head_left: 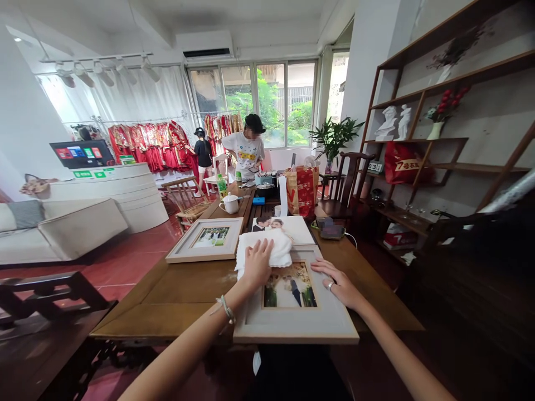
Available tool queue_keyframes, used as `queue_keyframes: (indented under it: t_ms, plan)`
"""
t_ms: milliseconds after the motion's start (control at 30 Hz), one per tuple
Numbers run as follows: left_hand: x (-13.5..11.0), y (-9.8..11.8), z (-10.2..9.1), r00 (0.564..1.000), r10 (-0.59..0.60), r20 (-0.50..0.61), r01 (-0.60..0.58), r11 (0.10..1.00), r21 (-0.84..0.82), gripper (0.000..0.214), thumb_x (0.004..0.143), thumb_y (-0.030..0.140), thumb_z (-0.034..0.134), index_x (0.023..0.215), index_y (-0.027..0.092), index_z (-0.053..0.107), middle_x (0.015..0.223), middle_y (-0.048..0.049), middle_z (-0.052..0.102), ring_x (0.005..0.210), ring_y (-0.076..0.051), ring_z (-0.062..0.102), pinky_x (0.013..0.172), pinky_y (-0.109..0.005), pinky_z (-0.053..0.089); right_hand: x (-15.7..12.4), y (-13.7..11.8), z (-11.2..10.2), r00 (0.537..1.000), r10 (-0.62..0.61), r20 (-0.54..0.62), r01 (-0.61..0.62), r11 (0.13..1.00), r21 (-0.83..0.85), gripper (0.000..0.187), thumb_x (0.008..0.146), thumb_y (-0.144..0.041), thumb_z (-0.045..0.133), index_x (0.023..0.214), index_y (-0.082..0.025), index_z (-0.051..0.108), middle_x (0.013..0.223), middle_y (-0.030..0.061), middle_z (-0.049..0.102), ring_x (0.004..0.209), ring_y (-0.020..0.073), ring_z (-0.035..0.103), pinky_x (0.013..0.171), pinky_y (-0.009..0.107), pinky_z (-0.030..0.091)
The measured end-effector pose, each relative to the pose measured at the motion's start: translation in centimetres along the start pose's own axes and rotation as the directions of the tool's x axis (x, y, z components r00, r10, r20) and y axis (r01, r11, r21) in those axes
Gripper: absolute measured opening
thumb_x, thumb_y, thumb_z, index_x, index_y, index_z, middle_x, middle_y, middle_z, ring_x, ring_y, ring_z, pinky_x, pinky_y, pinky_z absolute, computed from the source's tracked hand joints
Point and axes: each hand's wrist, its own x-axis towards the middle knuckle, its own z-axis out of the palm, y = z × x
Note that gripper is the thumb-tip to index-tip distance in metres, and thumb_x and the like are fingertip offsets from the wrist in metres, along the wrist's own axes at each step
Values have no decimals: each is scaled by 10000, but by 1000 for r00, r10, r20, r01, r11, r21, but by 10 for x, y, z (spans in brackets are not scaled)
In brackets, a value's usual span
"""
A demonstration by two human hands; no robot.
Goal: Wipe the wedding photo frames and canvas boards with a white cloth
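A framed photo (288,287) with a wide pale mat and light wood edge lies at the near side of the wooden table (167,289). My left hand (257,264) presses a bunched white cloth (276,248) against the frame's upper left part, fingers bent over it. At the frame's right side rests my right hand (338,284), fingers stretched out, holding nothing. Beyond the cloth is a large photo print (298,228), partly covered. To the left lies a second framed photo (209,239), apart from both hands.
A white teapot (230,204), a blue box (258,201) and a red-and-tan paper bag (301,192) stand farther up the table. A phone (331,229) with a cable lies at the right. Two people (246,147) are at the back. A wooden chair (50,306) is at the left.
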Motion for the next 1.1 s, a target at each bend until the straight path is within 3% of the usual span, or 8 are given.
queue_keyframes:
  t_ms: [167,367,467,533,667,800,967,1100]
  plan:
    - [2,17,-5,981,144,126,-138,989,-55,782,661,50,466,1401,188,256,1463,-75,256,1340,-259,176,1059,-457,187,0,-1,0,1000,4,2,-4,1000,0,407,704,-140,474,1060,-223,654,1218,82,595,1269,264,396,1060,519,271]
    - [-77,48,-34,906,299,299,-273,954,-125,727,655,69,508,1356,188,359,1368,-106,418,1254,-301,362,980,-439,359,0,0,0,1000,-9,-6,9,1000,-4,381,713,-162,479,1044,-215,660,1201,90,604,1256,264,411,1056,511,283]
    - [-118,52,-53,859,235,455,-205,972,-115,793,628,98,578,1376,169,327,1387,-153,377,1240,-358,366,961,-482,374,0,0,1,1000,-10,-8,10,1000,-5,405,692,-126,459,1033,-204,664,1188,89,610,1251,253,419,1058,501,287]
    - [-130,47,-59,847,123,518,-114,992,-48,818,634,97,581,1396,122,283,1403,-189,336,1249,-383,340,958,-500,370,0,0,0,1000,-12,-8,12,1000,-2,423,679,-110,453,1035,-199,663,1187,91,609,1251,249,419,1059,493,290]
    - [-117,29,-46,925,-32,378,-8,994,104,767,681,43,495,1406,91,249,1435,-188,269,1313,-360,213,1022,-491,279,-1,0,1,1000,-3,-12,3,1000,6,439,674,-100,450,1040,-224,660,1199,73,604,1253,244,416,1063,501,282]
    - [-90,37,-23,968,15,252,-21,999,24,807,662,78,508,1415,189,239,1473,-125,204,1334,-377,101,1053,-540,156,-2,1,1,1000,-2,-6,2,1000,2,410,703,-128,468,1054,-229,655,1209,74,599,1259,248,408,1064,505,274]
    - [-89,84,-22,929,286,236,-218,936,-276,850,656,118,504,1424,261,169,1480,-55,207,1342,-342,111,1061,-530,171,0,5,-2,999,-48,12,47,998,44,326,748,-307,540,1033,-216,669,1174,104,620,1230,280,433,1042,493,309]
    - [-106,93,-38,881,414,228,-314,874,-372,800,667,118,479,1407,261,213,1447,-54,288,1320,-334,191,1037,-558,207,1,5,-4,999,-44,16,43,998,52,339,742,-317,541,1039,-215,670,1172,108,619,1230,283,433,1047,495,302]
